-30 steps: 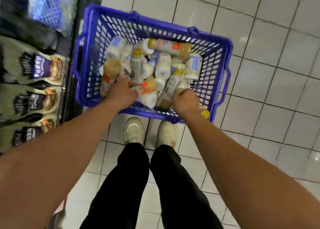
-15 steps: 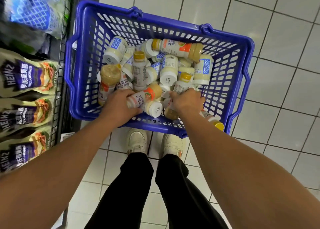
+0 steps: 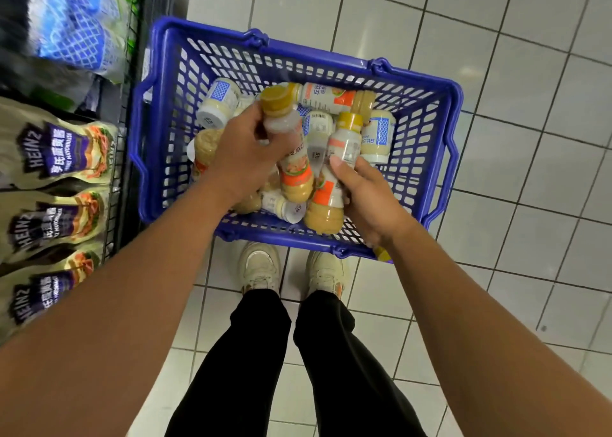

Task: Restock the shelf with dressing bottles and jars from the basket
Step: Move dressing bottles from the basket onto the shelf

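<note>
- Head view: left hand (image 3: 245, 152) curls round a yellow-capped, orange-labelled plastic dressing bottle (image 3: 294, 172), held above the pile.
- Right hand (image 3: 367, 198) grips a matching second bottle (image 3: 344, 142) alongside.
- Beneath, a blue plastic basket (image 3: 331, 57) holds pale jars (image 3: 215, 105), beside shelved Heinz mayonnaise pouches (image 3: 66, 152).

Glossy pale floor tiles (image 3: 496, 72), dark grout; Heinz mayonnaise pouches (image 3: 63, 152) ranked at left.

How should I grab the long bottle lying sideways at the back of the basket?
Grip the long bottle round its labelled middle, coming down from above: it lies flat on top of the others, uncovered, with the basket wall close behind.
</note>
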A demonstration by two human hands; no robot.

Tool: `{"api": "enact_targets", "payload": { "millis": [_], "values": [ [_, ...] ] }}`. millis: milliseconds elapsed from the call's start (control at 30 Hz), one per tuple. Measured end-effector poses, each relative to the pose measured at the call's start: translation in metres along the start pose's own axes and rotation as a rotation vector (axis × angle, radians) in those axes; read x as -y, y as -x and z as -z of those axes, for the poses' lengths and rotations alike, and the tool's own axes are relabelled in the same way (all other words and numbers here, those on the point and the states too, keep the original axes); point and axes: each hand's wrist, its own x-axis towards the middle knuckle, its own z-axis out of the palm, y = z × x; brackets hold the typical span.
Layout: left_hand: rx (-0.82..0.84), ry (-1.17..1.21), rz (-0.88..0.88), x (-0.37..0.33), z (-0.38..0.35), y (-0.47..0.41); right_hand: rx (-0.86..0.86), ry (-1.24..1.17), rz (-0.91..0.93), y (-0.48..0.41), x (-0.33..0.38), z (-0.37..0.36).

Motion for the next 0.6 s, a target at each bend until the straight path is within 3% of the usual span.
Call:
{"api": "enact_targets", "payload": {
  "millis": [133, 267, 600],
  "values": [
    [0.051, 0.18, 0.052, -0.043, 0.008, 0.015, -0.018, -0.126, -0.001, 0.042, 0.038, -0.014],
    [0.043, 0.382, 0.222, -0.099, 0.011, 0.039, 0.008, -0.11, 0.055, 0.093, 0.078, -0.035],
    [0.037, 0.451, 0.278, -0.255, 0.045, 0.115, 0.056, 0.038, 0.261, 0.23, 0.181, -0.083]
  ]
}}
